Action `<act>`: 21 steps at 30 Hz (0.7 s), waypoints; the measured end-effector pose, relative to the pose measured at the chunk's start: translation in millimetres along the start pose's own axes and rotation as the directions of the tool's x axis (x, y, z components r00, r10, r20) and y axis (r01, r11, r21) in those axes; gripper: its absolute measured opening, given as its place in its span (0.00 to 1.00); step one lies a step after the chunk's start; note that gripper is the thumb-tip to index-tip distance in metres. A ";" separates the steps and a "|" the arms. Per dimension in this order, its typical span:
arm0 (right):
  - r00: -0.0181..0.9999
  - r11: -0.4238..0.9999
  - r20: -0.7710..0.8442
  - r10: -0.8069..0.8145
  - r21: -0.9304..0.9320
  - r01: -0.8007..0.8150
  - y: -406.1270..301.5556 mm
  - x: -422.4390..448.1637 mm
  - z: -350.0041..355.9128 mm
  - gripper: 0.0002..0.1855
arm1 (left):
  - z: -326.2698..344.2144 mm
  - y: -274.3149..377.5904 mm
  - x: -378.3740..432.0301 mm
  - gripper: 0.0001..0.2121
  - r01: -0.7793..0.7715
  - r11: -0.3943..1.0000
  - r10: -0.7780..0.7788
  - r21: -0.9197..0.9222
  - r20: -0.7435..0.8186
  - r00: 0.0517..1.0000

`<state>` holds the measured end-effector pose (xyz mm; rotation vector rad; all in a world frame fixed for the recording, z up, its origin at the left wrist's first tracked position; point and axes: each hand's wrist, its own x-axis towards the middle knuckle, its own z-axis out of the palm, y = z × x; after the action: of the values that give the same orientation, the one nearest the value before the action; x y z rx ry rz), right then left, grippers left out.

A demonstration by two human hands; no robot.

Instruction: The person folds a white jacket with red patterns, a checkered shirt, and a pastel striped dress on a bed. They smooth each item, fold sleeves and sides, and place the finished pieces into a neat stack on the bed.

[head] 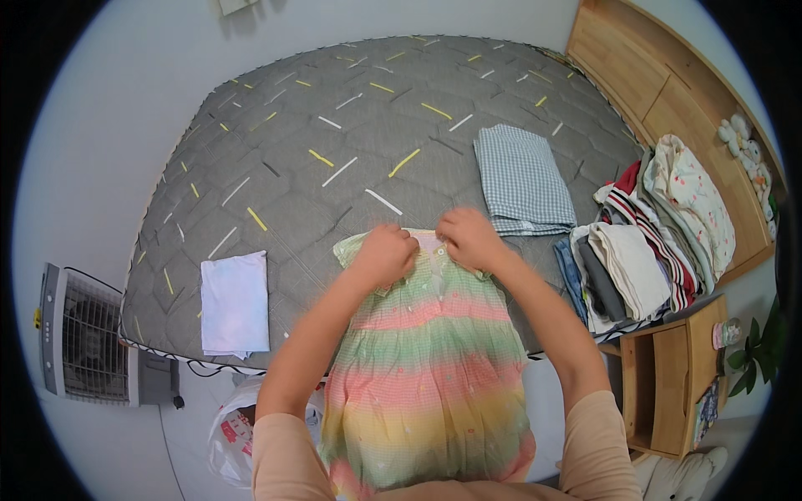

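Observation:
A child's dress [426, 376] in pastel green, pink and yellow bands hangs down from my two hands, its upper part over the edge of the bed. My left hand [386, 253] grips the neckline near the left shoulder. On the opposite side of the neck opening, my right hand [468, 241] pinches the fabric by a small button. A folded pale lilac cloth [235, 305] lies on the mattress to the left. Beyond my right hand rests a folded blue-and-white checked cloth [525, 178].
Stacked folded clothes [651, 238] sit at the bed's right side by the wooden headboard [626, 62]. The grey quilted mattress [301, 206] spreads ahead. At left stands an air cooler [94, 338]; a white plastic bag [229, 438] is on the floor. A wooden nightstand [667, 382] is at right.

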<state>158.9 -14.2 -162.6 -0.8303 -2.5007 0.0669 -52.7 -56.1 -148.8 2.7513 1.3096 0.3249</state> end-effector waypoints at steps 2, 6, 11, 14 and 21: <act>0.987 0.997 0.156 0.044 0.057 -0.054 -13.6 0.3 1.3 0.08 | 5.7 7.2 -2.6 0.08 0.064 0.993 -0.069 0.095 0.049 0.996; 0.963 0.994 0.251 0.102 -0.053 -0.091 -24.5 0.3 5.1 0.08 | 18.7 2.6 -1.0 0.10 0.162 0.979 -0.168 0.127 0.036 0.985; 0.945 0.992 0.303 0.126 -0.065 -0.112 -21.3 1.6 8.2 0.08 | 16.1 -3.7 1.9 0.08 0.217 0.976 -0.213 -0.034 0.102 0.972; 0.929 0.985 0.330 0.170 -0.029 -0.170 -18.9 0.7 12.9 0.08 | 9.6 -0.3 2.0 0.08 0.278 0.944 -0.263 -0.178 0.105 0.959; 0.941 0.951 0.237 0.242 0.134 -0.278 -11.2 0.1 18.6 0.09 | 15.1 -6.7 3.0 0.09 0.305 0.830 -0.309 -0.468 0.071 0.948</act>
<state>143.9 -21.3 -176.6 -1.1311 -2.5235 0.4752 -52.6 -49.3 -164.1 2.1001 1.4191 0.5464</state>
